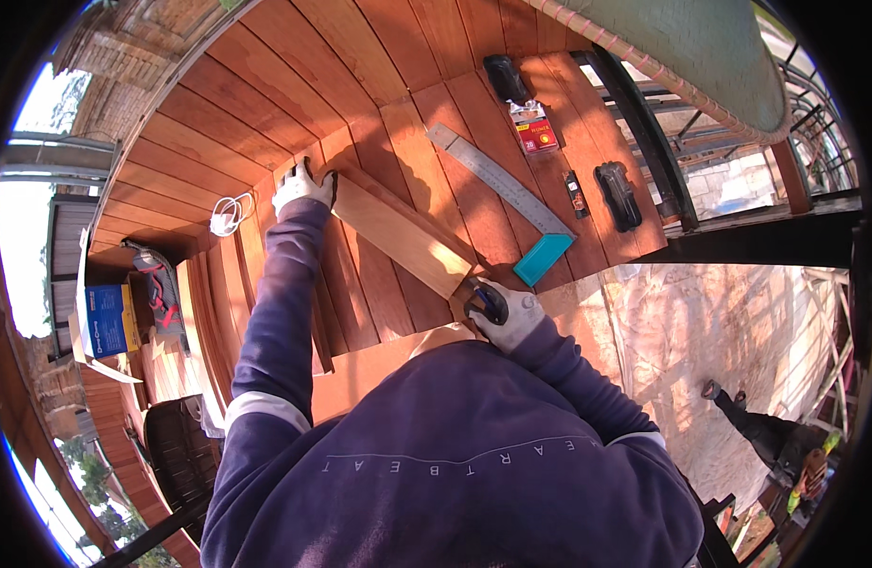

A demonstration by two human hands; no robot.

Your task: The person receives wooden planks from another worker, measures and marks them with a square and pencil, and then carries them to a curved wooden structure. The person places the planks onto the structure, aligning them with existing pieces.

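A light wooden board (pixel 398 237) lies slantwise across the reddish plank surface (pixel 355 312), running from far left to near right. At its far end is my left hand (pixel 304 192), in a white glove with dark fingertips, closed on the board's end. My right hand (pixel 510 314), gloved the same way, is at the near end by the surface's edge. Its fingers are curled round a small dark blue object (pixel 491 303), whose kind is hard to make out. To the right of the board lies a try square with a steel blade (pixel 502 183) and a teal handle (pixel 544 258).
Right of the square lie a red and white box (pixel 534 130), a black case (pixel 505 78), a small black-and-orange item (pixel 575 194) and a black tool (pixel 617 196). At left are a white cable (pixel 230 215), a power tool (pixel 158 292) and a blue-yellow box (pixel 111 319). Another person (pixel 776 431) is at lower right.
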